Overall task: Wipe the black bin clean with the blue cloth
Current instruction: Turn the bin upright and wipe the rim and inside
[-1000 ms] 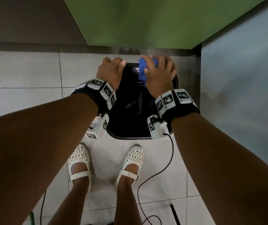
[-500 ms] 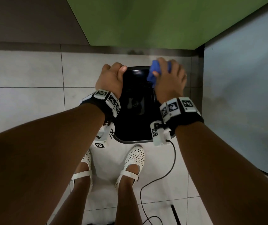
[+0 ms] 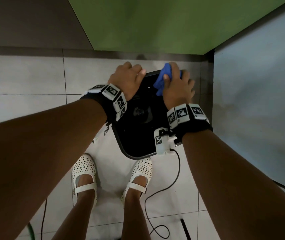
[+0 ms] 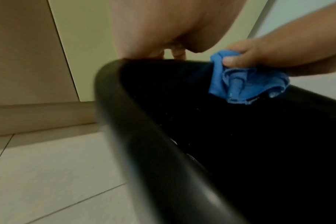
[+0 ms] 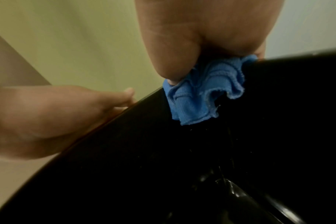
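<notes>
The black bin [image 3: 138, 135] stands on the tiled floor in front of my feet, its open top facing me. My left hand [image 3: 128, 78] grips the bin's far left rim [image 4: 113, 84], fingers curled over the edge. My right hand [image 3: 176, 87] holds the bunched blue cloth [image 3: 162, 80] against the far right rim, thumb pinching it. In the left wrist view the blue cloth [image 4: 246, 84] hangs over the rim into the bin. In the right wrist view the cloth [image 5: 201, 92] drapes down the inner wall [image 5: 182, 166], which shows wet streaks.
A green wall [image 3: 155, 23] and a pale wall [image 3: 259, 84] form a corner just behind the bin. White shoes [image 3: 84, 177] stand close to the bin's near edge. A black cable [image 3: 174, 179] runs across the floor tiles [image 3: 26, 78] from my right wrist.
My right hand has slid the blue cloth along the far rim toward the right corner. My left hand keeps its hold on the left rim. The bin looks turned slightly.
</notes>
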A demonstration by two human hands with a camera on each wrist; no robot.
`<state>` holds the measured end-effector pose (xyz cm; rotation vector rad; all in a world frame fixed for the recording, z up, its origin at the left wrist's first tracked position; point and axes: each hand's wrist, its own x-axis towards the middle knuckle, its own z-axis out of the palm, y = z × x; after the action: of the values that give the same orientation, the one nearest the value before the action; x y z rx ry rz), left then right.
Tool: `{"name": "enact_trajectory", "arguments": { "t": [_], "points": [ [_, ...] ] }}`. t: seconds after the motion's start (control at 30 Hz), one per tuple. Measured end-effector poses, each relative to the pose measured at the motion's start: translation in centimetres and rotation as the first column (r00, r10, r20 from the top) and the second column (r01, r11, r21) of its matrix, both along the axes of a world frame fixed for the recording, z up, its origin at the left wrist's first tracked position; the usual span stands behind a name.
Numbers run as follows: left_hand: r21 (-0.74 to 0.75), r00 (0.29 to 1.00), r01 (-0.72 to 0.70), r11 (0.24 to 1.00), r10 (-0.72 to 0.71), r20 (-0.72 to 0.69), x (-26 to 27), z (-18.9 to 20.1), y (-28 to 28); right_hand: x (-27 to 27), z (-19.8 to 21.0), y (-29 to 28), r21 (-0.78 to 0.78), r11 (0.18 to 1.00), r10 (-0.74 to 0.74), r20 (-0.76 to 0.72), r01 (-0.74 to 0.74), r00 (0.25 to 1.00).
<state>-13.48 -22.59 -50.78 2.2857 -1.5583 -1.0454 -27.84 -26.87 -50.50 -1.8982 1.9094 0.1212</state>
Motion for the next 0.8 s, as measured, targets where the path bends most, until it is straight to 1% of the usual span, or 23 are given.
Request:
{"name": "enact_trajectory", "arguments": {
  "t": [0.03,0.1,0.2,0.3,0.37,0.43,0.5,0.57,0.63,0.7,0.8],
  "points": [
    [0.027,0.999,0.029,0.999,-0.028,-0.019,0.0,-0.2,-0.1,0.8,0.0,0.0,-0.006,1.0,0.023,-0.021,-0.023,1.0],
    [0.073,0.999,0.031,0.997,-0.029,-0.03,0.0,-0.4,-0.1,2.3,0.1,-0.1,-0.012,0.999,0.052,-0.033,-0.053,0.998],
    [0.049,0.998,0.003,0.999,0.0,-0.057,0.3,-0.6,0.3,3.3,-0.1,0.1,-0.036,0.989,0.143,-0.044,-0.145,0.989],
    [0.052,0.995,-0.064,0.997,0.068,-0.077,0.3,-0.3,0.5,2.7,-0.4,0.0,-0.065,0.975,0.207,-0.061,-0.21,0.977],
    [0.077,0.992,-0.107,0.991,0.112,-0.065,-0.1,-0.1,0.6,1.8,-0.5,0.0,-0.057,0.982,0.173,-0.075,-0.178,0.982],
    [0.094,0.987,-0.133,0.987,0.14,-0.076,-0.4,0.0,0.8,0.8,-0.4,0.3,-0.032,0.995,0.087,-0.084,-0.09,0.993],
    [0.108,0.981,-0.154,0.982,0.165,-0.099,-0.5,0.0,1.0,-0.3,-0.2,1.2,-0.033,0.999,0.033,-0.114,-0.037,0.993],
    [0.12,0.969,-0.207,0.971,0.22,-0.115,-0.7,0.1,1.5,-1.7,0.1,2.4,-0.027,1.0,0.006,-0.157,-0.01,0.988],
    [0.132,0.947,-0.273,0.953,0.291,-0.136,-0.7,0.1,2.0,-3.4,0.3,3.3,-0.02,0.999,-0.051,-0.18,0.048,0.982],
    [0.142,0.922,-0.336,0.931,0.356,-0.151,-0.7,0.2,2.7,-4.7,0.5,3.9,0.007,0.995,-0.097,-0.131,0.099,0.987],
    [0.17,0.891,-0.405,0.898,0.429,-0.144,-0.7,0.4,3.5,-4.9,0.5,3.9,0.03,0.995,-0.091,-0.085,0.094,0.992]
  ]
}}
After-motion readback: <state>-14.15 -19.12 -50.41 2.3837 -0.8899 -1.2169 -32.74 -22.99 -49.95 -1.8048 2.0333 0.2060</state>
